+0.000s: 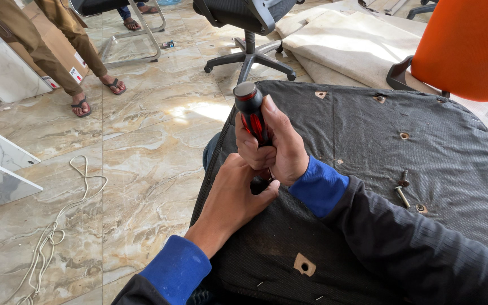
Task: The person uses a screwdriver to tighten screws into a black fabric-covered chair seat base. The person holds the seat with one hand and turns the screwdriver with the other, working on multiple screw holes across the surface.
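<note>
Right hand [272, 144] fisted around upright red-black screwdriver [251, 110]; left hand [234, 195] loosely curled, pressed on black seat base [368, 147] beneath. Screwdriver tip hidden behind both hands.

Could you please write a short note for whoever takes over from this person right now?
Right hand grips the red-and-black screwdriver upright, tip pressed down into the black underside of the seat cushion.
Left hand rests on the fabric at the base of the tool, steadying it.
Two loose bolts lie on the cushion to the right.
Several mounting holes, such as one near the edge, show no bolts.
The screw under the tip is hidden.
</note>
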